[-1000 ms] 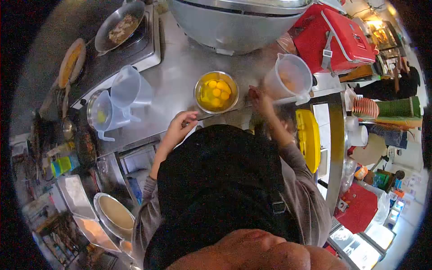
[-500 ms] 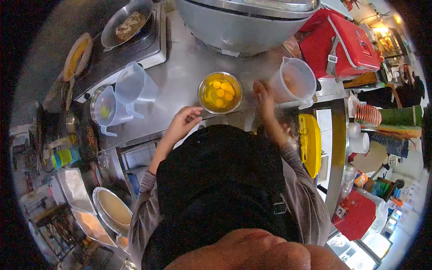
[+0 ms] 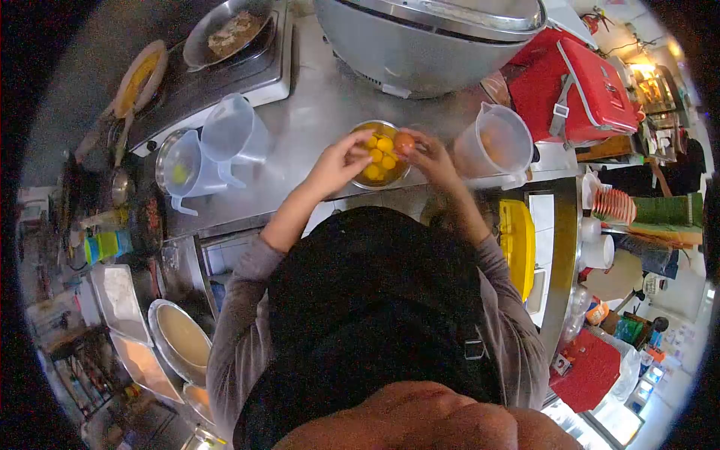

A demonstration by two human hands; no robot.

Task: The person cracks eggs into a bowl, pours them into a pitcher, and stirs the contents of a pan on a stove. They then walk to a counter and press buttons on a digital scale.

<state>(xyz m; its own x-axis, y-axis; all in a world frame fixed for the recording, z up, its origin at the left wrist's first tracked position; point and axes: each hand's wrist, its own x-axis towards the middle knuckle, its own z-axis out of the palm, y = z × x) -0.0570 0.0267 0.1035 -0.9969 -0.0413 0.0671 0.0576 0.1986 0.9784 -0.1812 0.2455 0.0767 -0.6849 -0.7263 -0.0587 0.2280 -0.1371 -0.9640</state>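
Note:
A round metal bowl (image 3: 373, 185) holding several yellow yolks (image 3: 383, 160) in clear egg white sits near the counter's front edge. My right hand (image 3: 432, 159) grips a brown egg (image 3: 404, 142) over the bowl's right rim. On the other side, my left hand (image 3: 339, 160) is over the left rim, fingers apart and holding nothing. To the right of my right hand stands a translucent plastic jug (image 3: 493, 142) with brownish shapes inside, hard to make out.
Two clear jugs (image 3: 234, 135) stand at the left, beside a stove (image 3: 279, 67) carrying a pan (image 3: 196, 46). A large steel appliance (image 3: 420, 56) is behind the bowl. A red bag (image 3: 592, 86) lies back right, and a yellow container (image 3: 517, 247) is below the counter.
Both hands have moved to the bowl, the left from beside it and the right from next to the right-hand jug. A brown egg now shows in my right hand.

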